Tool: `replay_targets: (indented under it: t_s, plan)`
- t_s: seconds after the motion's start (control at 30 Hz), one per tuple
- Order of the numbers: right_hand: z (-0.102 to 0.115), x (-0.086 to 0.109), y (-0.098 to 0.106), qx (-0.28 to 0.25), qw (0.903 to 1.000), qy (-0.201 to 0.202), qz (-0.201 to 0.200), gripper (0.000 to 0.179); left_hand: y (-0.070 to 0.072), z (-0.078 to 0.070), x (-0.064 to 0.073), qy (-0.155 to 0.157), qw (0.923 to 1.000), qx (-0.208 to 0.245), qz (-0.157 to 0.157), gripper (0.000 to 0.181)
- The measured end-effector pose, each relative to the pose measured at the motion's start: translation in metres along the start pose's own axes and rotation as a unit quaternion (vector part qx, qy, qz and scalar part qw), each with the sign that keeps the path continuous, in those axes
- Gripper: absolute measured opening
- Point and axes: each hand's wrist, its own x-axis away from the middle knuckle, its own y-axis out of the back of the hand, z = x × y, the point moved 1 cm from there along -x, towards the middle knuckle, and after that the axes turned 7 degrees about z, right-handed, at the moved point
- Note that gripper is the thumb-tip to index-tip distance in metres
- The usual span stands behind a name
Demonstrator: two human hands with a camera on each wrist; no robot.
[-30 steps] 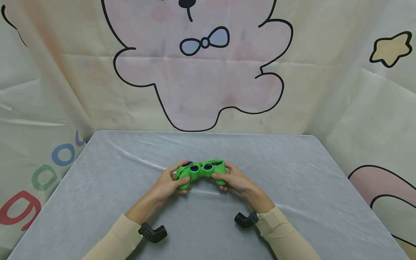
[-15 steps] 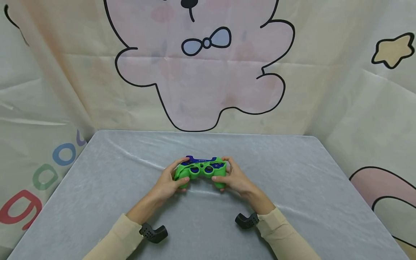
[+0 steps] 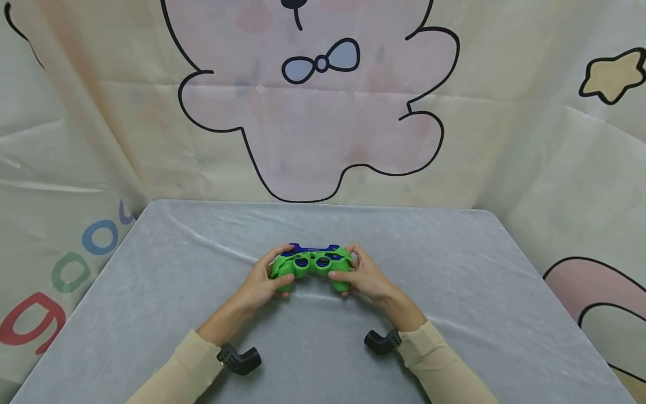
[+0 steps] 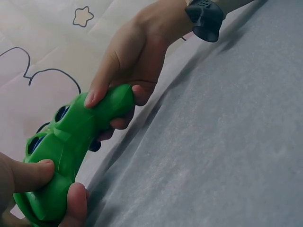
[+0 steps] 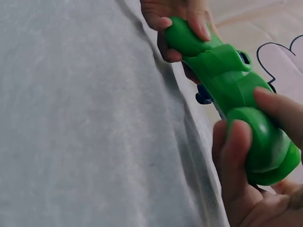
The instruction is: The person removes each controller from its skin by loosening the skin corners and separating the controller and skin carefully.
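A blue game controller (image 3: 314, 249) in a green rubbery cover (image 3: 300, 271) is held over the middle of the table by both hands. Along its far edge a blue strip with lettering shows bare of the cover. My left hand (image 3: 259, 286) grips the left handle, thumb on top and index finger at the far left corner. On the right handle my right hand (image 3: 372, 280) keeps a like grip, its thumb pressing the cover. From the right wrist, the cover's underside (image 5: 232, 90) looks creased and loose, with a blue shoulder button (image 5: 203, 94) poking out.
Grey velvety cloth (image 3: 313, 342) covers the table. Behind it hangs a cream backdrop (image 3: 479, 140) with cartoon drawings. Each wrist wears a black camera, the left one (image 3: 239, 359) and the right one (image 3: 382, 341) both just above the cloth.
The controller has tilted and its blue far edge, earlier mostly behind the green cover, now shows. My right index finger has shifted up to the far right corner. Both hands stay in place.
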Motion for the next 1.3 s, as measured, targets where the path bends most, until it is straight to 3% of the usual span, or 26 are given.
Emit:
replay_targets:
  t_s: [0.23,0.5,0.7,0.8,0.9,0.97,1.13,1.3]
  plan:
    - [0.001,-0.002,-0.001,0.02,0.9996,-0.007,-0.021,0.071,-0.004,-0.001,0.0,0.027,0.9992,0.015,-0.026,0.066]
    - [0.001,0.0,-0.005,0.055,0.9982,-0.008,-0.021,0.043,-0.008,-0.002,0.002,0.037,0.9983,0.009,-0.045,0.066]
    - [0.004,0.002,-0.007,0.077,0.9968,0.008,-0.02,0.035,-0.008,-0.004,0.004,0.037,0.9983,0.005,-0.044,0.067]
    - [0.005,0.002,-0.007,0.133,0.9898,0.013,-0.049,0.035,-0.008,-0.005,0.004,0.04,0.9984,-0.001,-0.041,0.066]
    - [0.007,0.004,-0.006,0.207,0.9751,0.015,-0.079,0.032,-0.008,-0.004,0.003,0.042,0.9983,-0.007,-0.04,0.066]
    - [0.008,0.005,-0.003,0.239,0.9675,0.027,-0.079,0.03,-0.007,-0.004,0.003,0.041,0.9984,-0.01,-0.038,0.066]
    - [0.011,0.008,-0.003,0.259,0.9643,0.041,-0.04,0.032,-0.007,-0.004,0.004,0.034,0.9986,-0.028,-0.03,0.065]
    - [0.012,0.006,-0.007,0.263,0.9597,0.076,-0.062,0.023,-0.008,-0.004,0.003,0.021,0.9985,-0.046,-0.022,0.064]
